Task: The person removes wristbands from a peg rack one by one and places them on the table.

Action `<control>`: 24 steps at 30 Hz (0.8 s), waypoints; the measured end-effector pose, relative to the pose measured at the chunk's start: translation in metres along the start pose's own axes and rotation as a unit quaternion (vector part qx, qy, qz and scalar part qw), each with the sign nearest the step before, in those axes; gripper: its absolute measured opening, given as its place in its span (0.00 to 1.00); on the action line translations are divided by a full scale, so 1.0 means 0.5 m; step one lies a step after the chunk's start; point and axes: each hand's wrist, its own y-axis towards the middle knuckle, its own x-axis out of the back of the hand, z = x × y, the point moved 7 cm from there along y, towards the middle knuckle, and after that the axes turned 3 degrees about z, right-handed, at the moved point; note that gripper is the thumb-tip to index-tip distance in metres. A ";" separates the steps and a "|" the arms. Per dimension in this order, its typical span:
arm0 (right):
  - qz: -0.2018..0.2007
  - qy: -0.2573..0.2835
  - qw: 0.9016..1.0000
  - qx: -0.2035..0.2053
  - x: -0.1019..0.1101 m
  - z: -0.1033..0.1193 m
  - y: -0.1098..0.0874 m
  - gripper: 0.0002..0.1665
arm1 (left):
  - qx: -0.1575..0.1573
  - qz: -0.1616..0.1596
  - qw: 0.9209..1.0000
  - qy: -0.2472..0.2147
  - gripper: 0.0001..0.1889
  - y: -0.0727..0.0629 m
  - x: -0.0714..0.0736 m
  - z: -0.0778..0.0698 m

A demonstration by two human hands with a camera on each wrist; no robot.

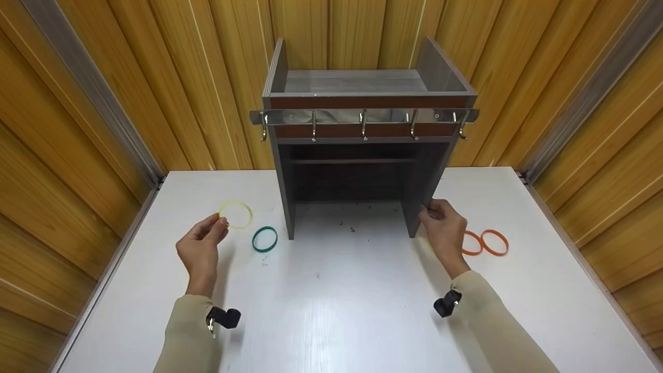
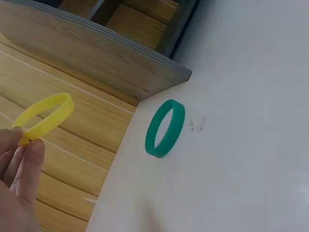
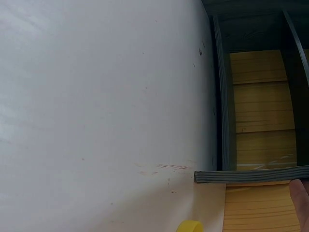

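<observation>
My left hand (image 1: 201, 243) pinches a thin yellow wristband (image 2: 50, 121) between thumb and fingertips, holding it up above the white table. Below and to the right of it, a green wristband (image 1: 264, 239) stands on its edge near the left foot of a grey wooden rack (image 1: 362, 95). My right hand (image 1: 444, 228) is at the lower part of the rack's right side panel (image 3: 251, 176); in the right wrist view a fingertip (image 3: 298, 193) meets the panel's outer face. The other right fingers are bent and mostly hidden, so I cannot tell whether they grip anything.
A metal strip with several hooks (image 1: 364, 124) runs across the rack's front. Two orange wristbands (image 1: 494, 242) lie right of my right hand, and another yellow band (image 3: 189, 226) lies near the rack's right foot. Wood-look walls (image 1: 352, 31) enclose the table (image 1: 321, 311).
</observation>
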 end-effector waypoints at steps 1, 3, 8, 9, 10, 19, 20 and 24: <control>0.000 -0.002 1.000 0.002 0.000 0.000 0.000 0.07 | 0.007 -0.001 1.000 0.001 0.16 0.001 0.003 0.006; 0.000 -0.004 1.000 0.004 0.001 0.000 0.000 0.07 | 0.020 -0.004 1.000 0.005 0.17 0.002 0.008 0.017; -0.001 0.001 1.000 0.008 0.001 0.000 0.001 0.07 | 0.047 -0.014 0.999 0.024 0.17 0.005 0.022 0.045; -0.002 0.003 1.000 0.007 0.001 0.001 0.001 0.07 | 0.051 -0.015 0.998 0.026 0.17 0.007 0.024 0.050; -0.002 0.004 1.000 0.007 0.001 0.001 0.001 0.07 | 0.054 -0.018 0.998 0.027 0.17 0.008 0.027 0.055; 0.000 0.007 1.000 0.003 0.000 0.002 0.000 0.07 | 0.082 -0.033 0.995 0.046 0.16 0.015 0.047 0.090; 0.000 0.007 1.000 0.002 0.000 0.001 0.000 0.07 | 0.084 -0.035 0.995 0.052 0.16 0.015 0.048 0.093; -0.001 0.008 1.000 0.003 0.000 0.002 0.000 0.07 | 0.090 -0.035 0.992 0.077 0.16 0.012 0.053 0.102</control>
